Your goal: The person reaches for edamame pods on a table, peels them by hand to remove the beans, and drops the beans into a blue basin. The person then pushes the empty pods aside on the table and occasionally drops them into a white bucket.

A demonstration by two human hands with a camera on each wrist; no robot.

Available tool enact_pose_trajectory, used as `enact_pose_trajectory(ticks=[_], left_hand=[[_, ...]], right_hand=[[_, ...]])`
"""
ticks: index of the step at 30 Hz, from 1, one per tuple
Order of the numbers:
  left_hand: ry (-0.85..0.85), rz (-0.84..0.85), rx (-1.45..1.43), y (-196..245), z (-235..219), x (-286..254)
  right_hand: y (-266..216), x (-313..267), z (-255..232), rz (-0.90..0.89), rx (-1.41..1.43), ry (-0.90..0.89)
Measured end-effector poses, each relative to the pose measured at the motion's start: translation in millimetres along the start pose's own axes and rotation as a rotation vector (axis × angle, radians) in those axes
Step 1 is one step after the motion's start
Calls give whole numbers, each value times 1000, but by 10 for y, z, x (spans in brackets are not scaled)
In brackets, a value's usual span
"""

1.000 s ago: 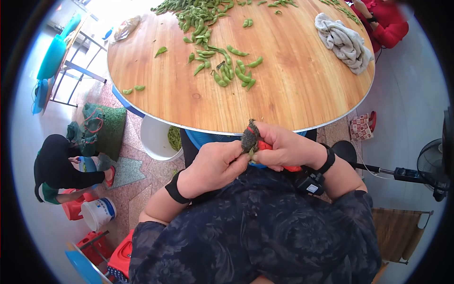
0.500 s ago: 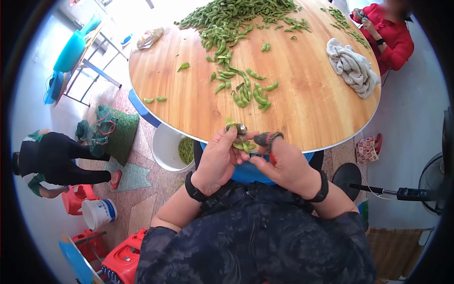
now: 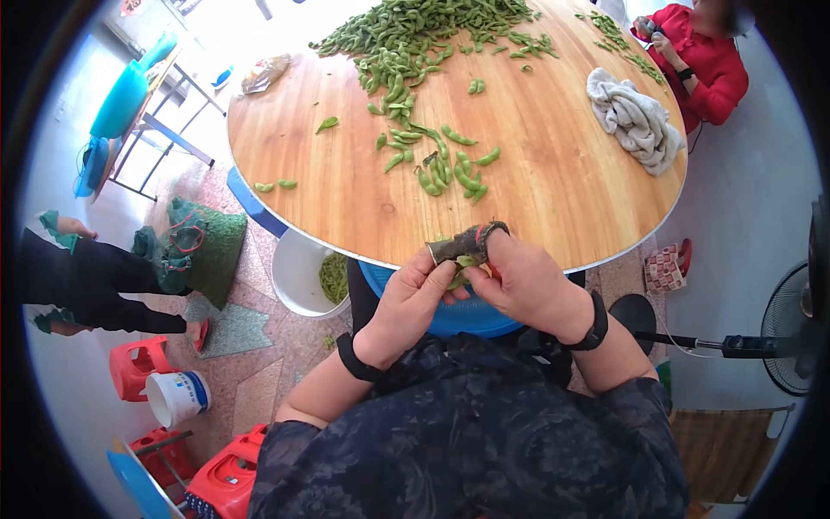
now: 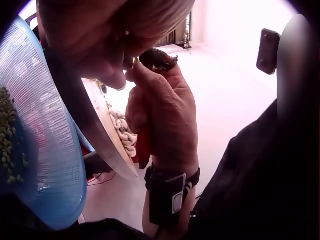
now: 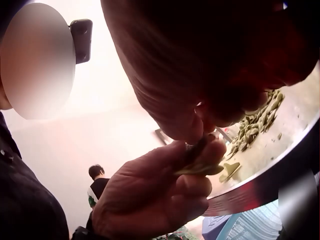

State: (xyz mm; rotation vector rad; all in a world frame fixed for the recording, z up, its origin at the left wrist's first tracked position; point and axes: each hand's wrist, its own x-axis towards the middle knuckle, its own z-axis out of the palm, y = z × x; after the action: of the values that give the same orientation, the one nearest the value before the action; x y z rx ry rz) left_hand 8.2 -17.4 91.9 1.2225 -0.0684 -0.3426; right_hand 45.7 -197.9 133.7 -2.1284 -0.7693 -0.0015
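My two hands meet over the table's near edge. Green soybean pods point(image 3: 467, 261) lie between their fingertips. The left hand point(image 3: 402, 298) pinches the pods from the left, thumb on top; more of them shows in the right wrist view, along its fingers. From the right, the right hand point(image 3: 536, 281) pinches at the same pods with curled fingers. Dark wraps cover a digit on each hand; the right one point(image 3: 491, 232) has a red band. A red object point(image 4: 144, 142) sits in the right palm, mostly hidden. Below the hands is a blue mesh basket point(image 4: 60, 165) containing green beans.
A pile of pods point(image 3: 415, 35) covers the far part of the round wooden table point(image 3: 328, 190), with loose pods nearer. A grey cloth point(image 3: 635, 121) lies on the right. A white bucket point(image 3: 290, 272) of pods stands at left below. A fan point(image 3: 785, 320) stands right; two people are nearby.
Half a second ago the hands were slightly apart, pods resting on the left fingers. Now they have come together at the pods. The person standing at left has shifted.
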Motion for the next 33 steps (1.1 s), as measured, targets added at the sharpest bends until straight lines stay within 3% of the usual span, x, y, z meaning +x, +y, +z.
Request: enact_pose_trajectory(ticks=[3, 8, 11, 12, 14, 15, 17, 18, 20, 23, 25, 27, 29, 30, 32, 33], left_hand=[[-3, -18, 37, 33, -9, 12], [-82, -75, 173, 125, -108, 60], [-187, -106, 281, 229, -156, 49], [-192, -189, 276, 273, -164, 45], [-195, -272, 271, 284, -170, 46], [-153, -248, 163, 264, -162, 40], [-110, -224, 55, 197, -147, 37], [-98, -170, 41, 141, -144, 43], [-87, -125, 27, 72, -151, 48], [-34, -81, 31, 61, -142, 50], [48, -62, -303, 157, -149, 57], [59, -52, -369, 190, -163, 65], [80, -28, -431, 172, -142, 77], [81, -25, -430, 133, -122, 86], [108, 68, -385, 59, -65, 106], [129, 93, -345, 51, 6, 107]], right_hand=[[-12, 33, -115, -20, -103, -102], [45, 88, -188, -309, -242, -233], [0, 100, -246, -322, -237, -267], [-24, 97, -251, -322, -237, -267], [-70, 73, -233, -1, -49, -228], [-9, 49, -191, -1, -48, -229], [172, -13, -79, 92, 171, -57], [167, -23, -65, 93, 173, -58], [161, -64, -29, 282, 456, -156], [197, -119, -3, 253, 362, -138], [153, -115, -32, 229, 287, -132], [119, -101, -10, 197, 211, -129], [72, -80, 50, 383, 461, -80], [59, -53, 74, 381, 461, -80], [42, 10, 127, 554, 895, -138], [40, 12, 168, 552, 896, -139]])
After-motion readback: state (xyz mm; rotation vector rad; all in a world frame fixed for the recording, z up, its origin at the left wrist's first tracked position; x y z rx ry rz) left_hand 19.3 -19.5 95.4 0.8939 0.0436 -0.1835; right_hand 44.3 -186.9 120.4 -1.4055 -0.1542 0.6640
